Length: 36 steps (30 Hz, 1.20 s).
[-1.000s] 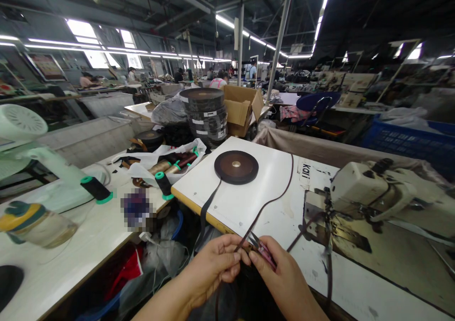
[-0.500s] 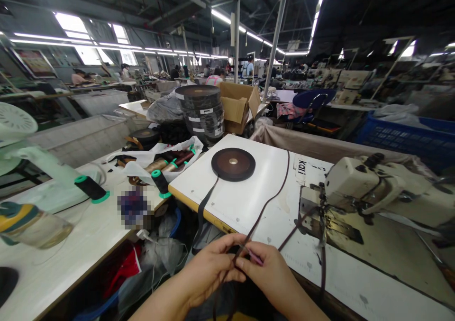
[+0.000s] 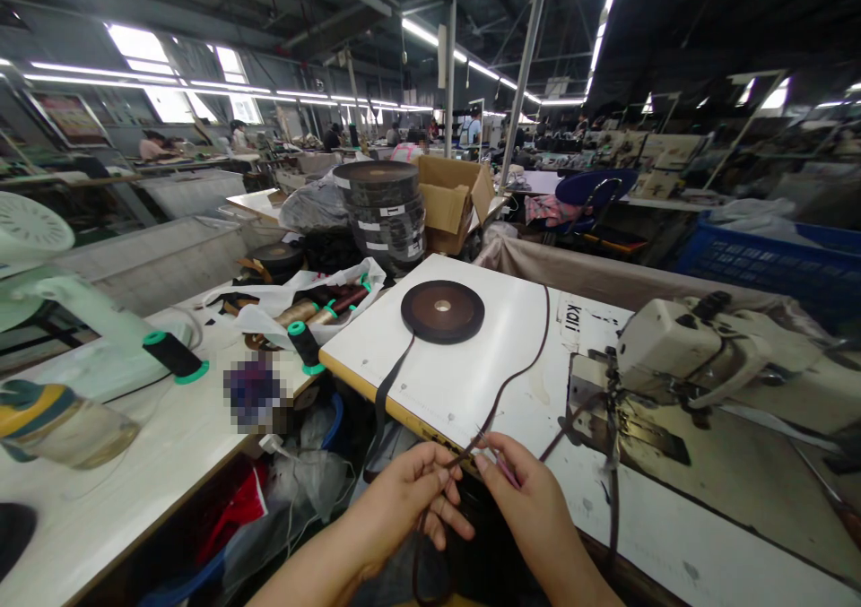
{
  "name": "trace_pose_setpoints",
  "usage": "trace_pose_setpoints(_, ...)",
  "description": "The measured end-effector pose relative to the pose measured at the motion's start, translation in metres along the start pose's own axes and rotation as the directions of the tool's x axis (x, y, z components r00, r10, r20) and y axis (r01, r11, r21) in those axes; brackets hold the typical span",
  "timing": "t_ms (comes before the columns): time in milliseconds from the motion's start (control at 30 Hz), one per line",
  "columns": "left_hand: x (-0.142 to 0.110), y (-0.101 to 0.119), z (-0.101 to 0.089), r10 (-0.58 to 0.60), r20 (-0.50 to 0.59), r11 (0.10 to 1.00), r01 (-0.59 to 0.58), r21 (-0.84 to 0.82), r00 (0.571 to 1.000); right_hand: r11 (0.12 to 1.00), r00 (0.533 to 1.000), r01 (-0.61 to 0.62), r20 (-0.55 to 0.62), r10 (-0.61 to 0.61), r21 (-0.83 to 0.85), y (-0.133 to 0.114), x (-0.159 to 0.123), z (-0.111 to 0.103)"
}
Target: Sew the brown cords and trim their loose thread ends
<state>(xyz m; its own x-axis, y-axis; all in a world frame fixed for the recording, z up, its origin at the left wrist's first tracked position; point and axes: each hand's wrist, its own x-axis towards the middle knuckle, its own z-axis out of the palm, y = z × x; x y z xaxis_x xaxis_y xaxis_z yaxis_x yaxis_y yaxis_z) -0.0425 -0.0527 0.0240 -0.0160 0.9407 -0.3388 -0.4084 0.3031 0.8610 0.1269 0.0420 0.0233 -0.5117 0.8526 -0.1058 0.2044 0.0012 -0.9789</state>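
Observation:
My left hand (image 3: 413,490) pinches a narrow dark brown strap (image 3: 496,401) between thumb and forefinger, its other fingers loosely spread. The strap runs from there up across the white sewing table (image 3: 464,378), and a loop hangs below my hand. In my right hand (image 3: 528,490) is a small pointed tool with a pinkish-purple handle (image 3: 506,471); its thin tips touch or lie close to the strap, and its exact kind is unclear. A flat roll of dark tape (image 3: 442,311) lies on the table beyond my hands, one end trailing over the near edge.
A sewing machine (image 3: 700,351) stands at the right, with brown strap by its needle area. To the left, a side table (image 3: 181,419) bears black thread spools (image 3: 176,356), a yellow-lidded bottle (image 3: 60,423) and a pale green fan (image 3: 81,320). Stacked rolls (image 3: 383,208) stand behind.
My hands have moved apart; the right one has shifted right and slightly up with the tool, whose tips now show. My left fingers have spread below the pinched strap.

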Motion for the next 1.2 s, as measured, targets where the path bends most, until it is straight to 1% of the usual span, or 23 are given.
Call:
trace_pose_setpoints(67, 0.000, 0.001, 0.002, 0.020, -0.026, 0.999, -0.021, -0.031, 0.999, 0.999, 1.000, -0.018, 0.012, 0.019, -0.032, -0.003, -0.003, 0.005)
trace_pose_setpoints(100, 0.001, 0.001, 0.004, 0.027, -0.040, 0.999, -0.029, -0.039, 0.999, 0.999, 0.999, -0.024, 0.043, 0.025, -0.025, -0.004, -0.005, 0.008)
trace_pose_setpoints(167, 0.001, 0.002, 0.007, 0.035, -0.058, 0.998, -0.037, -0.041, 0.998, 0.997, 0.987, -0.034, 0.159, 0.023, 0.069, -0.006, -0.007, 0.013)
trace_pose_setpoints(200, 0.001, 0.001, 0.009, 0.041, -0.065, 0.998, -0.044, -0.034, 0.997, 0.989, 0.969, -0.041, 0.246, 0.006, 0.139, -0.007, -0.009, 0.016)
trace_pose_setpoints(267, 0.001, 0.001, 0.010, 0.050, -0.071, 0.999, -0.050, -0.005, 0.996, 0.964, 0.897, -0.074, 0.439, -0.047, 0.254, -0.008, -0.011, 0.018)
trace_pose_setpoints(300, 0.002, 0.000, 0.010, 0.053, -0.070, 0.999, -0.053, 0.009, 0.996, 0.958, 0.857, -0.089, 0.511, -0.066, 0.272, -0.008, -0.013, 0.018)
trace_pose_setpoints(333, 0.004, 0.000, 0.008, 0.061, -0.076, 0.998, -0.060, 0.021, 0.995, 0.961, 0.832, -0.096, 0.552, -0.065, 0.259, -0.008, -0.014, 0.016)
trace_pose_setpoints(367, 0.005, 0.001, 0.006, 0.076, -0.093, 0.997, -0.073, 0.030, 0.993, 0.969, 0.830, -0.101, 0.556, -0.043, 0.226, -0.008, -0.015, 0.013)
trace_pose_setpoints(433, 0.009, 0.004, -0.003, 0.131, -0.181, 0.991, -0.126, 0.037, 0.975, 0.980, 0.868, -0.120, 0.497, 0.025, 0.160, -0.008, -0.019, 0.004)
trace_pose_setpoints(533, 0.015, 0.012, -0.022, 0.237, -0.343, 0.971, -0.222, 0.085, 0.909, 0.970, 0.915, -0.161, 0.396, 0.078, 0.181, -0.011, -0.023, -0.015)
trace_pose_setpoints(633, 0.017, 0.019, -0.041, 0.277, -0.384, 0.960, -0.234, 0.155, 0.881, 0.942, 0.952, -0.160, 0.298, 0.069, 0.296, -0.017, -0.026, -0.033)
trace_pose_setpoints(733, 0.014, 0.022, -0.054, 0.363, -0.375, 0.884, -0.189, 0.427, 0.853, 0.901, 0.969, -0.116, 0.247, 0.010, 0.417, -0.022, -0.025, -0.045)
trace_pose_setpoints(767, 0.013, 0.022, -0.057, 0.407, -0.368, 0.827, -0.166, 0.538, 0.836, 0.886, 0.971, -0.098, 0.237, -0.014, 0.454, -0.023, -0.025, -0.048)
trace_pose_setpoints(800, 0.012, 0.022, -0.058, 0.456, -0.360, 0.740, -0.122, 0.662, 0.814, 0.868, 0.975, -0.082, 0.222, -0.033, 0.489, -0.023, -0.025, -0.050)
trace_pose_setpoints(833, 0.010, 0.022, -0.059, 0.501, -0.349, 0.623, -0.050, 0.780, 0.792, 0.849, 0.978, -0.066, 0.203, -0.049, 0.524, -0.023, -0.025, -0.051)
trace_pose_setpoints(867, 0.008, 0.022, -0.059, 0.537, -0.338, 0.483, 0.046, 0.874, 0.773, 0.828, 0.981, -0.052, 0.184, -0.062, 0.559, -0.024, -0.026, -0.053)
trace_pose_setpoints(900, 0.007, 0.022, -0.059, 0.575, -0.312, 0.295, 0.164, 0.941, 0.757, 0.803, 0.984, -0.039, 0.163, -0.074, 0.594, -0.024, -0.026, -0.054)
trace_pose_setpoints(933, 0.006, 0.021, -0.060, 0.603, -0.277, 0.096, 0.277, 0.956, 0.748, 0.774, 0.986, -0.023, 0.141, -0.086, 0.632, -0.025, -0.026, -0.055)
trace_pose_setpoints(967, 0.005, 0.022, -0.060, 0.622, -0.243, -0.070, 0.362, 0.929, 0.744, 0.742, 0.988, -0.011, 0.123, -0.095, 0.670, -0.027, -0.027, -0.056)
trace_pose_setpoints(1000, 0.005, 0.022, -0.061, 0.633, -0.218, -0.177, 0.413, 0.894, 0.743, 0.706, 0.988, 0.000, 0.108, -0.108, 0.708, -0.030, -0.027, -0.058)
trace_pose_setpoints(1067, 0.004, 0.023, -0.064, 0.650, -0.173, -0.296, 0.456, 0.839, 0.740, 0.638, 0.990, 0.024, 0.072, -0.124, 0.769, -0.039, -0.028, -0.064)
trace_pose_setpoints(1133, 0.003, 0.026, -0.069, 0.664, -0.136, -0.352, 0.468, 0.811, 0.736, 0.594, 0.991, 0.077, 0.003, -0.133, 0.801, -0.049, -0.031, -0.075)
trace_pose_setpoints(1200, 0.001, 0.028, -0.074, 0.673, -0.114, -0.381, 0.475, 0.793, 0.731, 0.585, 0.983, 0.181, -0.126, -0.133, 0.791, -0.057, -0.036, -0.092)
